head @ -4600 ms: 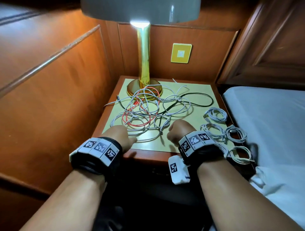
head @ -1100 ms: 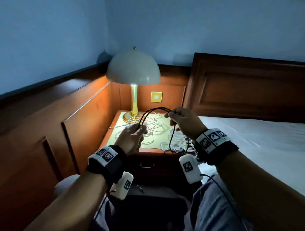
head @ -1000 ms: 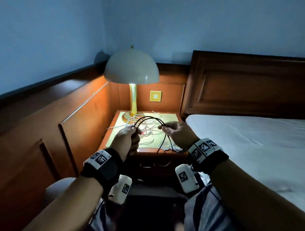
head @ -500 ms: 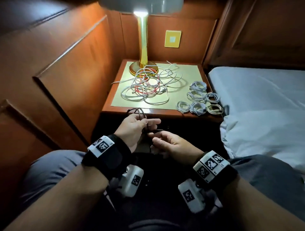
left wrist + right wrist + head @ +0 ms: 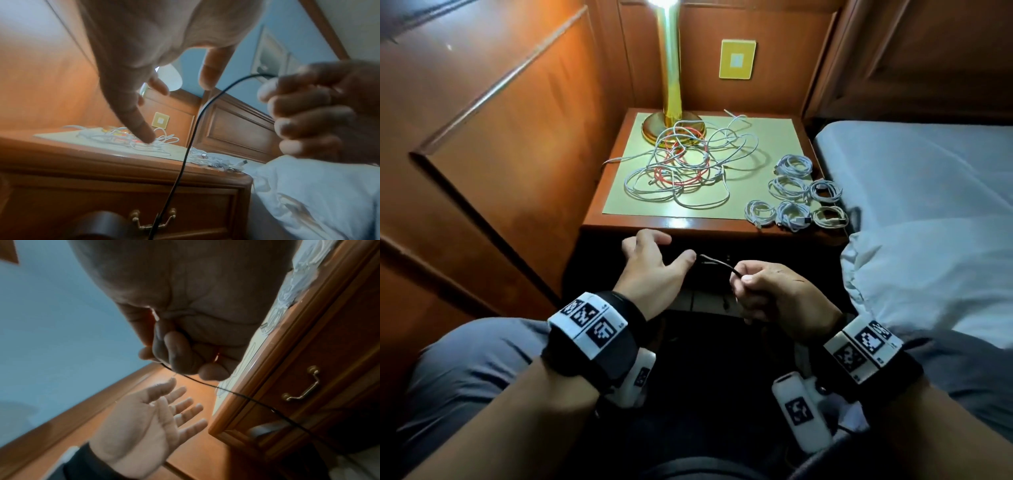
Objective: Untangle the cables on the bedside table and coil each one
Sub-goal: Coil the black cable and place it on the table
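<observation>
A thin black cable (image 5: 717,263) is pinched in my right hand (image 5: 740,278), in front of the bedside table (image 5: 688,224) and below its top. From the fist the black cable (image 5: 191,138) hangs down past the drawer front. My left hand (image 5: 671,247) is just left of it, fingers spread, holding nothing. The right wrist view shows the left hand (image 5: 156,415) with an open palm and the black cable (image 5: 236,392) running out from under my right fingers (image 5: 179,353). A tangle of white and red cables (image 5: 681,171) lies on the tabletop.
Several coiled white cables (image 5: 794,197) sit at the table's right edge. A gold lamp base (image 5: 671,126) stands at the back, touching the tangle. The bed (image 5: 928,205) is at the right and wood panelling at the left. A drawer handle (image 5: 302,386) is below the tabletop.
My left hand has let go of the black cable and opened. The right hand has closed into a fist on the cable and kept it below the table edge.
</observation>
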The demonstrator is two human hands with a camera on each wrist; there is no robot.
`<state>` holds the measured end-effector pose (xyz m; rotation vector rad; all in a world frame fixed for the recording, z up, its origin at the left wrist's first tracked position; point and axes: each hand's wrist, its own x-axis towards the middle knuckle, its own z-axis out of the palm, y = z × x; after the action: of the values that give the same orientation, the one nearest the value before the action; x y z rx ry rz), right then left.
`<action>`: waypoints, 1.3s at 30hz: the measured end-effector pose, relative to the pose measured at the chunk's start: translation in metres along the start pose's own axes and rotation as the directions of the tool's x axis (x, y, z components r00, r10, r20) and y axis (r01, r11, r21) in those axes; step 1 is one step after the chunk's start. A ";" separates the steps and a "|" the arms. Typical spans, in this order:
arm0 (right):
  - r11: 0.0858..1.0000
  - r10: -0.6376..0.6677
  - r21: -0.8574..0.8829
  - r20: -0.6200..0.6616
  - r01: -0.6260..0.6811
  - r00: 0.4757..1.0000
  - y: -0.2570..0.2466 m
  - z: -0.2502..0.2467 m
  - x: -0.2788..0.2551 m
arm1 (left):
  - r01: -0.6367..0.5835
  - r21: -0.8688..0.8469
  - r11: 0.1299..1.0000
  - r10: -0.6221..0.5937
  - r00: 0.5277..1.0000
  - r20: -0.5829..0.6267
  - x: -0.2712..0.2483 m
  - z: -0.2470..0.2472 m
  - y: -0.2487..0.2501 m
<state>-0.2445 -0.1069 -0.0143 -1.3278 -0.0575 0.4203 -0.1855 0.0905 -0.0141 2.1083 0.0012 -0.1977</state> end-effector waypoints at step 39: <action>0.739 -0.222 -0.655 -0.018 0.156 0.975 0.015 -0.022 0.004 | -0.464 0.020 0.886 0.458 0.880 0.124 -0.001 0.011 -0.008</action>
<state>-0.2382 -0.1236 -0.0350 -2.0148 -0.2812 0.1535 -0.1882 0.0853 -0.0262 2.0773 -0.5783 -0.0306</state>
